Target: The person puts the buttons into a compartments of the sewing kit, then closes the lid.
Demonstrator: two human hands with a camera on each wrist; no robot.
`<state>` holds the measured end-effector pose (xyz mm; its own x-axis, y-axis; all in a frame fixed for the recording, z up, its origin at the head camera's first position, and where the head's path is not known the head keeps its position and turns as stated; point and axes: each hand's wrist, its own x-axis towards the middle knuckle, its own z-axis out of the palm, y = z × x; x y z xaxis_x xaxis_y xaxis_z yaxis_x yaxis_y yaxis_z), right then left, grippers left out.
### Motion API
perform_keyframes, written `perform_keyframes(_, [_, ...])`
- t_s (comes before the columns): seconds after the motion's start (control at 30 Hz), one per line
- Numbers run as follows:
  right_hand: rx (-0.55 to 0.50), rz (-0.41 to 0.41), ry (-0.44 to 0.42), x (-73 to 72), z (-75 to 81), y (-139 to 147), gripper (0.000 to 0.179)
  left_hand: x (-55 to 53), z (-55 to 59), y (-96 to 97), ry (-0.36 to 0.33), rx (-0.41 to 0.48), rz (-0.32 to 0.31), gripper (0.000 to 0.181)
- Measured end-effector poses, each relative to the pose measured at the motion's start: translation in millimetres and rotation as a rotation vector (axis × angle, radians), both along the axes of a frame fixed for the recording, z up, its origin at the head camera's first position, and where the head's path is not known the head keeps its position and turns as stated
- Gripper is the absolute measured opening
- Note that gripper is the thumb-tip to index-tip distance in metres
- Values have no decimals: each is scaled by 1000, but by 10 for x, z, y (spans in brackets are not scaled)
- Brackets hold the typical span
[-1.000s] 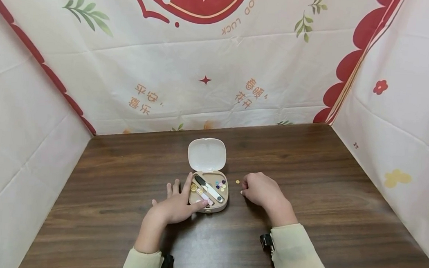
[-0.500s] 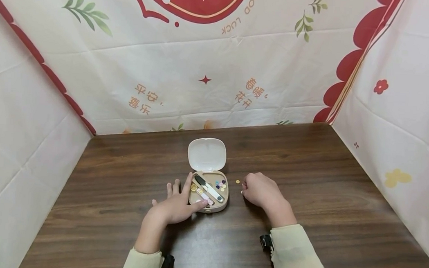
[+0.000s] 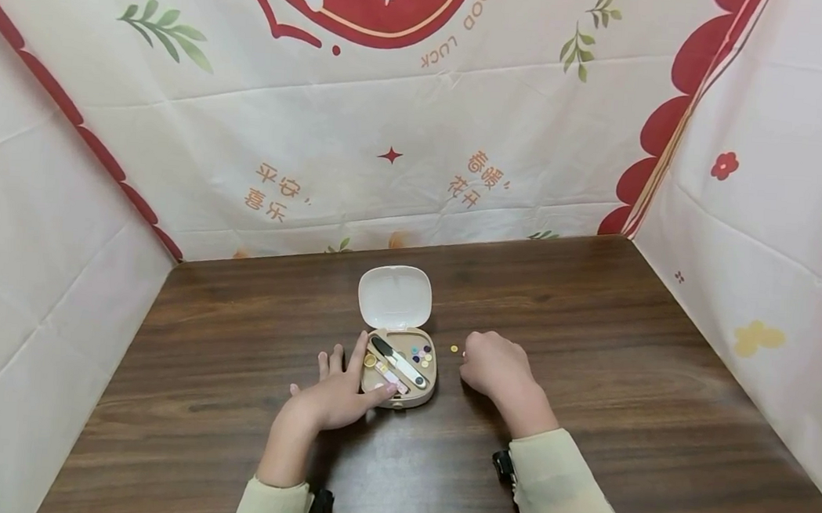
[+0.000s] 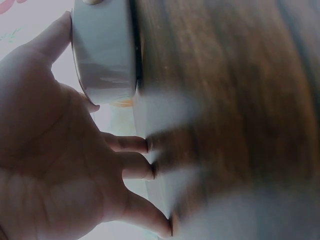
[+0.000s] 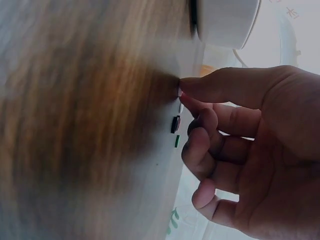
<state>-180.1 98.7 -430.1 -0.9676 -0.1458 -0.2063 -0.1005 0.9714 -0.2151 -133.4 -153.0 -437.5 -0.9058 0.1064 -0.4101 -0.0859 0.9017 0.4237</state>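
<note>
Since the earlier frame, our right hand (image 3: 496, 365) is tucking its thumb from head view. We are resting our left hand (image 3: 335, 397), spread, against the open box (image 3: 417, 400); a yellow button (image 3: 454, 348) is lying rightward; our right fingertips are pinching a small pale piece (image 5: 180, 92).

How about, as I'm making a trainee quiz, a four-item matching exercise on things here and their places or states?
1. lid
2. left hand
3. right hand
4. loose yellow button

A. pinching a small pale thing
B. on the table, between the case and one hand
C. open, behind the case
D. fingers spread, touching the case

Pairs: 1-C; 2-D; 3-A; 4-B
</note>
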Motion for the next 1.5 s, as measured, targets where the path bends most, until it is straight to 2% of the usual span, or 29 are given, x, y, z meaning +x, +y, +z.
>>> perform_keyframes(0.53, [46,3,22,23,9,1,31,-2,13,10,1,-8,-7,103])
perform_keyframes(0.97, [23,3,14,8,-5,10,25,-2,-2,10,4,-7,-5,103])
perform_keyframes(1.1, [-20,17,1,15,20,47,22,-6,-8,12,3,-2,-5,102])
perform_keyframes(1.3, [-160,3,-27,29,103,79,34,-5,-8,1,4,-9,-5,103])
perform_keyframes(1.4, [-225,7,18,22,161,82,30,-4,-10,-2,-1,-10,-6,103])
perform_keyframes(1.5, [-245,21,84,2,217,68,20,-4,-11,-3,-4,-9,-8,103])
